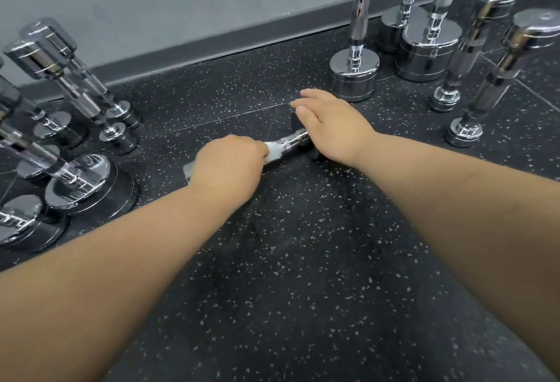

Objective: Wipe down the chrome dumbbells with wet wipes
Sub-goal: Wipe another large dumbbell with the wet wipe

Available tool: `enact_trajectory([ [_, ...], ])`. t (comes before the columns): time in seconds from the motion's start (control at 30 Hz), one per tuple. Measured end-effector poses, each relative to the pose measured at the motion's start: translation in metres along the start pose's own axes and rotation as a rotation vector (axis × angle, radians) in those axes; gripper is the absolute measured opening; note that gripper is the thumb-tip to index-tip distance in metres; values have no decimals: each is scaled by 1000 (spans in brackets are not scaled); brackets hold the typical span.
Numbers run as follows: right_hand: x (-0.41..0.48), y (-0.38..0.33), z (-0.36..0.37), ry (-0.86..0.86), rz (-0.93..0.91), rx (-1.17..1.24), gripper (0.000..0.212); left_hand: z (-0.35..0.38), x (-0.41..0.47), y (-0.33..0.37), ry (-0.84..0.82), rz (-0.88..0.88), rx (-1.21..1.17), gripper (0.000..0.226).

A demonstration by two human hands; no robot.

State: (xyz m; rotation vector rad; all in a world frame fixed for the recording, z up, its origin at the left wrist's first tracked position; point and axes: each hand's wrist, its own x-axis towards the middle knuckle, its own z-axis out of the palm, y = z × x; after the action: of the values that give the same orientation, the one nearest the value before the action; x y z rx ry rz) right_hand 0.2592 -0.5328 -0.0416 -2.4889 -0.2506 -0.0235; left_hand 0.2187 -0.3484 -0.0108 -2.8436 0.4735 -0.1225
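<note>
My left grip [230, 163] holds a wet wipe [274, 153] against the handle of the dumbbell [294, 139]. My right grip [333, 127], fingers straight, rests on its two-o'clock end.

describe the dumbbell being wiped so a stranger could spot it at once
On the speckled black floor, chrome dumbbells stand in clusters at left and right. In the gap between them, one dumbbell sits under the left hand and right hand. It alone lies flat, a white wet wipe round its handle; the others stand on end.
</note>
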Motion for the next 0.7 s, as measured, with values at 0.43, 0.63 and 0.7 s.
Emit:
enact_trajectory([
  [0.43, 19, -14, -16, -115, 84, 28, 42, -2, 5, -41, -232, 376, 316, 51],
  [0.63, 17, -25, -16, -133, 85, -34, 39, -4, 3, -14, -410, 286, 370, 52],
  [0.7, 16, -24, -15, -125, 71, -48, 39, -4, 7, -16, -444, 263, 407, 50],
])
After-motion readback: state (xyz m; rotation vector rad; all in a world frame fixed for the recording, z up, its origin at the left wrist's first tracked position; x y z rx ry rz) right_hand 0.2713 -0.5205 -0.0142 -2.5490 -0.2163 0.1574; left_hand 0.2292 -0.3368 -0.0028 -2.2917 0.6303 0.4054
